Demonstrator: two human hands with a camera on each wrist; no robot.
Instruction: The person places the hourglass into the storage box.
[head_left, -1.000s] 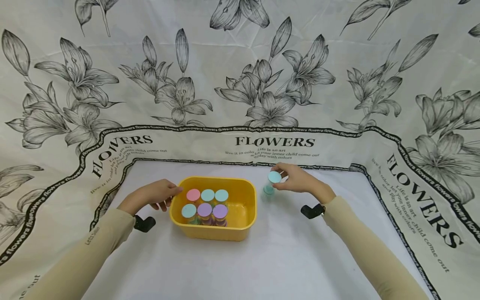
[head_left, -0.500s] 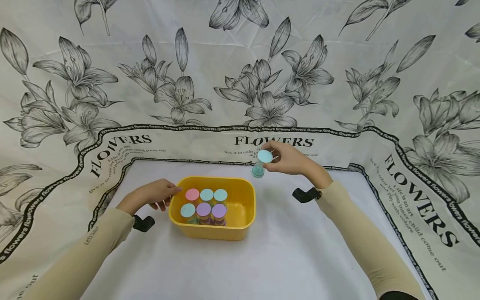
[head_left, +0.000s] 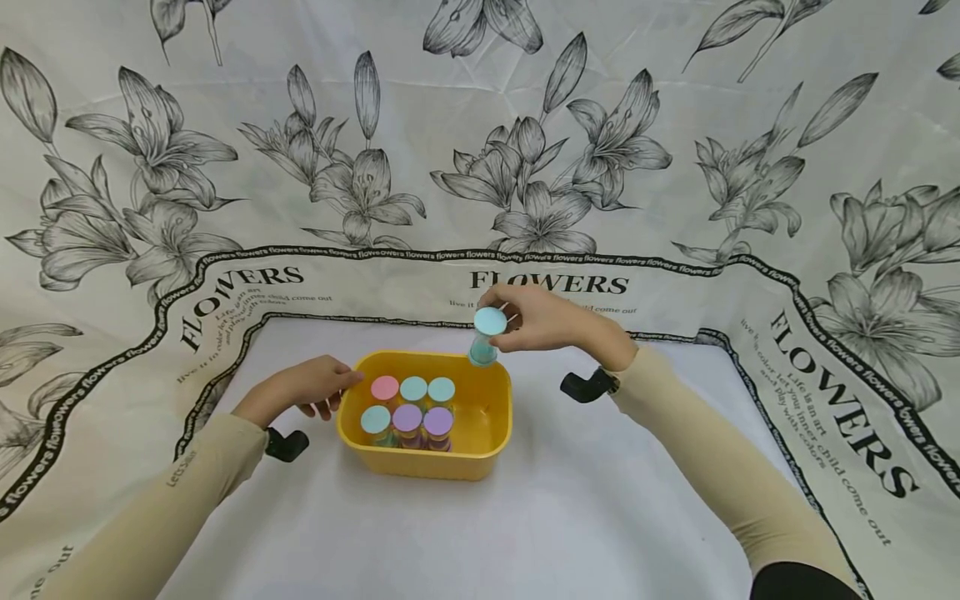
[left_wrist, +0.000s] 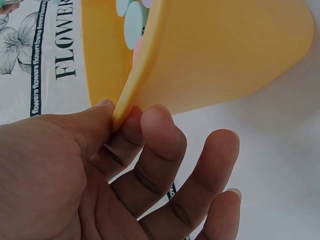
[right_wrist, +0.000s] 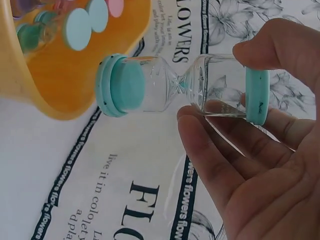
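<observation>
A yellow plastic tub (head_left: 423, 467) stands on the white table and holds several upright sand timers (head_left: 408, 417) with pink, teal and purple caps. My left hand (head_left: 330, 390) pinches the tub's left rim (left_wrist: 120, 107) between thumb and fingers. My right hand (head_left: 517, 321) holds a teal-capped glass sand timer (head_left: 486, 333) in the air, just over the tub's back right corner. In the right wrist view this timer (right_wrist: 170, 85) lies sideways in my fingers (right_wrist: 210, 150), gripped at one end, with the tub (right_wrist: 60, 90) beyond it.
A cloth printed with grey lilies and the word FLOWERS (head_left: 547, 283) covers the wall and frames the white tabletop (head_left: 525, 517). Black wrist mounts sit on both sleeves (head_left: 288, 444) (head_left: 585, 385).
My right hand has lifted the teal timer off the table to the right of the tub and carried it left, over the tub's back right corner. The left hand has stayed on the rim.
</observation>
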